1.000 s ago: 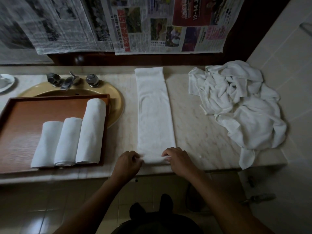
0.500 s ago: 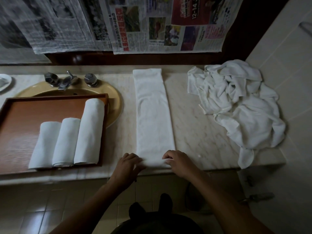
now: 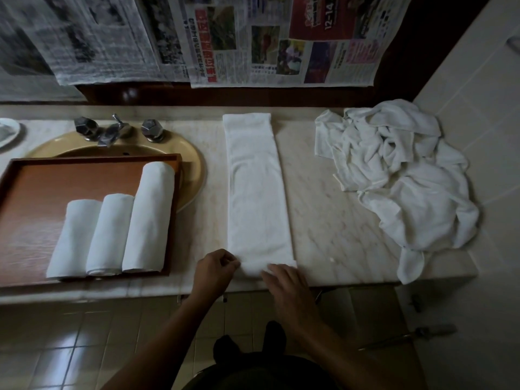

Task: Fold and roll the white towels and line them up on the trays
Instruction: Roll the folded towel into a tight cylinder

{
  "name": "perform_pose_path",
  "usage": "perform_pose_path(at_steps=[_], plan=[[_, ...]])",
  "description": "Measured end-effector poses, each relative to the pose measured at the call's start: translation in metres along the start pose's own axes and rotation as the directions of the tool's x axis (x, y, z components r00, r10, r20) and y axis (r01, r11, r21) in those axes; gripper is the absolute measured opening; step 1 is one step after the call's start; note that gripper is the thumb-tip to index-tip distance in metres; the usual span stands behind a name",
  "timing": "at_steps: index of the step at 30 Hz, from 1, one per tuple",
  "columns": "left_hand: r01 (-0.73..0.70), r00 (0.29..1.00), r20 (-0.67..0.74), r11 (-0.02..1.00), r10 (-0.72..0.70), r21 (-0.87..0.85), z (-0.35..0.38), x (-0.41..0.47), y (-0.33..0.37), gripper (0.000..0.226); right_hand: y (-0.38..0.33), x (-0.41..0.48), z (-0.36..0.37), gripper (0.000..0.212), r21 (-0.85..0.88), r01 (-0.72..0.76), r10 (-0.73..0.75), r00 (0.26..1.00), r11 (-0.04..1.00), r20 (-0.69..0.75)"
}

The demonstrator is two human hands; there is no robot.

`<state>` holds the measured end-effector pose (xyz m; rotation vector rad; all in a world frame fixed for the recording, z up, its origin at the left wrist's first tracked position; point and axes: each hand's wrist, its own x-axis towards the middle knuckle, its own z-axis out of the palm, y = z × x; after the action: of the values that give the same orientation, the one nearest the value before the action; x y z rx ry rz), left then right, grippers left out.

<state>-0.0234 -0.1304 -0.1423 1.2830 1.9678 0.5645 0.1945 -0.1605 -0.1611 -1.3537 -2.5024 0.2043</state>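
A white towel (image 3: 257,192), folded into a long narrow strip, lies on the marble counter (image 3: 332,220) and runs from the back wall to the front edge. Its near end is turned over into a small roll. My left hand (image 3: 215,270) pinches that roll at its left end. My right hand (image 3: 287,282) rests on the roll's right part with its fingers bent over it. To the left, three rolled white towels (image 3: 112,229) lie side by side on a brown wooden tray (image 3: 42,192). A heap of loose white towels (image 3: 399,175) sits at the counter's right end.
The tray lies partly over a yellow sink (image 3: 194,164) with chrome taps (image 3: 112,130). A white dish (image 3: 7,132) is at the far left. Newspaper sheets (image 3: 253,38) hang on the back wall. A tiled wall (image 3: 478,94) closes the right side.
The towel's near end has been rolled a little further away from me, and both hands have shifted up the strip with it. My right hand has moved inward over the roll.
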Motion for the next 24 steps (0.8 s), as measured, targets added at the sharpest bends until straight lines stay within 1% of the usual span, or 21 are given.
perform_pose_path(at_steps=[2,3,4,5,6,7,8,9,10,11,13,15,18,21,24], plan=[[0.048,0.999,0.001,0.998,-0.048,-0.027,0.002,0.004,-0.001,0.014,0.009,-0.002,0.007,0.056,-0.057,0.040,-0.038,0.998,0.998,0.045],[0.059,0.998,-0.021,0.998,-0.059,-0.023,0.002,0.003,0.000,0.016,0.012,-0.001,0.008,0.061,-0.069,0.049,-0.043,0.996,0.996,0.074],[0.029,0.997,-0.074,0.999,-0.027,0.020,0.004,0.001,-0.001,0.016,0.014,0.001,0.009,0.064,-0.074,0.047,-0.040,0.994,0.996,0.097],[-0.064,0.986,-0.145,0.993,0.078,0.103,0.007,-0.001,-0.004,0.017,0.015,0.004,0.010,0.064,-0.074,0.040,-0.032,0.994,0.996,0.109],[-0.182,0.961,-0.170,0.963,0.217,0.200,0.013,-0.006,-0.008,0.021,0.015,0.007,0.010,0.064,-0.068,0.031,-0.023,0.993,0.997,0.113],[-0.303,0.923,-0.147,0.907,0.356,0.291,0.020,-0.012,-0.012,0.027,0.016,0.010,0.009,0.063,-0.060,0.027,-0.019,0.993,0.998,0.115],[-0.412,0.877,-0.091,0.836,0.472,0.362,0.026,-0.017,-0.015,0.033,0.017,0.012,0.010,0.062,-0.058,0.030,-0.023,0.993,0.998,0.117],[-0.496,0.833,-0.020,0.762,0.553,0.416,0.032,-0.022,-0.018,0.038,0.019,0.013,0.011,0.062,-0.061,0.038,-0.031,0.992,0.997,0.119],[-0.549,0.795,0.033,0.695,0.606,0.464,0.037,-0.024,-0.021,0.044,0.021,0.014,0.012,0.062,-0.062,0.047,-0.039,0.992,0.997,0.122],[-0.572,0.772,0.064,0.645,0.633,0.507,0.041,-0.025,-0.025,0.049,0.022,0.016,0.012,0.061,-0.058,0.047,-0.039,0.991,0.997,0.129],[-0.568,0.767,0.085,0.611,0.636,0.552,0.041,-0.022,-0.030,0.057,0.023,0.021,0.011,0.060,-0.046,0.030,-0.023,0.990,0.998,0.138],[-0.572,0.777,0.119,0.615,0.618,0.543,0.038,-0.015,-0.031,0.060,0.024,0.028,0.012,0.064,-0.068,0.028,-0.017,0.986,0.997,0.168],[-0.599,0.774,0.181,0.609,0.606,0.519,0.030,0.000,-0.029,0.060,0.030,0.039,0.011,0.068,-0.117,0.052,-0.028,0.979,0.992,0.201],[-0.599,0.793,0.251,0.635,0.555,0.489,0.022,0.013,-0.024,0.060,0.034,0.050,0.006,0.064,-0.121,0.032,-0.002,0.970,0.992,0.243],[-0.590,0.806,0.294,0.652,0.515,0.476,0.015,0.020,-0.017,0.060,0.038,0.055,0.000,0.064,-0.104,0.048,-0.019,0.963,0.993,0.269]])
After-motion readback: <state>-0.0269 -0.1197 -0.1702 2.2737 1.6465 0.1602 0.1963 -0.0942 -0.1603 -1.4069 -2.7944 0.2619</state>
